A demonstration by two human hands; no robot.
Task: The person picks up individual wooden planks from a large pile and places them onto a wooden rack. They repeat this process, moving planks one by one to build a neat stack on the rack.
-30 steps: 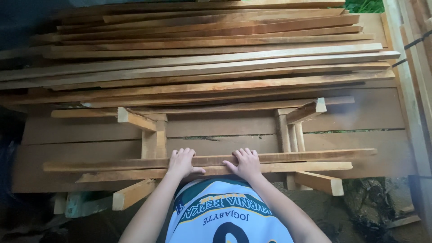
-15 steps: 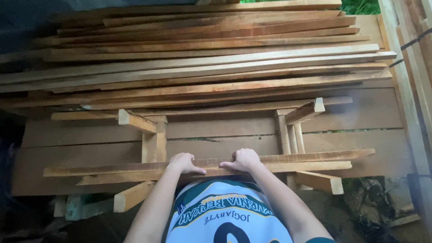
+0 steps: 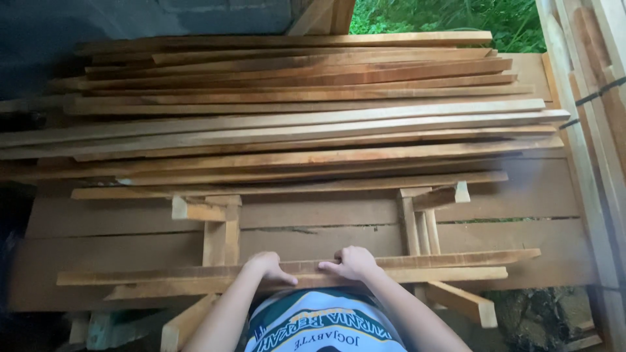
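Left hand (image 3: 268, 266) and right hand (image 3: 353, 262) curled over long wooden slat (image 3: 195, 275), holding near edge; best lifted level, clear of support frame (image 3: 220, 233).

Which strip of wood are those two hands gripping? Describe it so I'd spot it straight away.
Start from the big stack of long planks filling the upper view, then drop to the wide boards below. The held strip is the thin reddish one nearest the person, lying across two upright supports, with the left hand and right hand side by side on it, above a paler strip.
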